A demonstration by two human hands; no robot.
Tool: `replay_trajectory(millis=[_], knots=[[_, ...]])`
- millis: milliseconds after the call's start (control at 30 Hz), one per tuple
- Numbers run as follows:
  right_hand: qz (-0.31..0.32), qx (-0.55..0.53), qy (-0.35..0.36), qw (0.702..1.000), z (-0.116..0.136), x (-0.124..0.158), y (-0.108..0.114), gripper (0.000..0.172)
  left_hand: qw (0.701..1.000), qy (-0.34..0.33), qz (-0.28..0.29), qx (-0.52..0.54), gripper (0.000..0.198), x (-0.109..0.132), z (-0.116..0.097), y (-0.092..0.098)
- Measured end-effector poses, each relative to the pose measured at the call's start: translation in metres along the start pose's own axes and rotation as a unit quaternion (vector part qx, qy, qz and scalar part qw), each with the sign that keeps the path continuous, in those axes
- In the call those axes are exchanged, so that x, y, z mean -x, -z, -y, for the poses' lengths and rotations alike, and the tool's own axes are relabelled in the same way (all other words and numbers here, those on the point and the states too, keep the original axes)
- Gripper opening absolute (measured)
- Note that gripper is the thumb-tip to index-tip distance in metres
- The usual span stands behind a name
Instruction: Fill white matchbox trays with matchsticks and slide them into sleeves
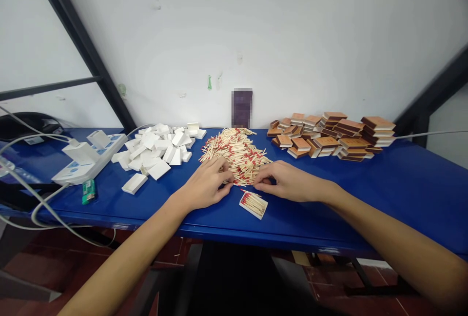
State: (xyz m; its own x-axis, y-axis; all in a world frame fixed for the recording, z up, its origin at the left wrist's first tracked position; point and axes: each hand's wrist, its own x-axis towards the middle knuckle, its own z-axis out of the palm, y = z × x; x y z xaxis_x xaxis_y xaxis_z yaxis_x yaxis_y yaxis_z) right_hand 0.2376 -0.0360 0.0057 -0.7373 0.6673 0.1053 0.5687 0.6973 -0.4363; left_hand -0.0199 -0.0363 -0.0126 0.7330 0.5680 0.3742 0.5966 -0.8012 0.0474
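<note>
Our left hand and right hand pinch loose matches at the near edge of the centre-frame match pile, one tray below them part-filled, a heap of white trays left-centre empty, closed brown boxes stacked right-centre.

Loose heap of red-tipped matches; white match-filled tray just in front.
</note>
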Motion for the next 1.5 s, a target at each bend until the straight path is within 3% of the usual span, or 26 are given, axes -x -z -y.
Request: replay_trajectory(millis=[267,433,667,1000,1167,1267,1500], knots=[[0.02,0.026,-0.039,0.999,0.006,-0.001,-0.001,0.011,0.999,-0.002,-0.013,0.037,0.017,0.0,-0.008,0.004],[0.026,0.054,-0.069,0.996,0.008,-0.001,0.001,0.003,0.991,-0.052,0.045,0.112,0.042,-0.002,-0.023,0.008],[0.057,0.098,-0.097,0.989,0.012,0.004,0.007,0.002,0.991,-0.041,0.056,0.11,0.035,-0.004,-0.024,0.001],[0.009,0.082,-0.066,0.994,0.007,0.007,0.014,0.001,0.993,-0.033,0.046,0.105,0.046,-0.002,-0.017,0.007],[0.023,0.008,-0.032,0.999,0.027,0.004,0.01,0.002,0.999,-0.032,0.009,0.016,0.018,0.002,-0.005,0.01],[0.034,0.02,-0.058,0.998,0.036,0.001,0.002,0.002,0.999,-0.028,0.01,-0.039,0.017,0.003,0.0,0.009],[0.017,0.019,-0.034,0.999,0.029,0.003,-0.001,0.006,0.999,0.007,0.022,0.034,0.01,0.006,0.006,0.013]])
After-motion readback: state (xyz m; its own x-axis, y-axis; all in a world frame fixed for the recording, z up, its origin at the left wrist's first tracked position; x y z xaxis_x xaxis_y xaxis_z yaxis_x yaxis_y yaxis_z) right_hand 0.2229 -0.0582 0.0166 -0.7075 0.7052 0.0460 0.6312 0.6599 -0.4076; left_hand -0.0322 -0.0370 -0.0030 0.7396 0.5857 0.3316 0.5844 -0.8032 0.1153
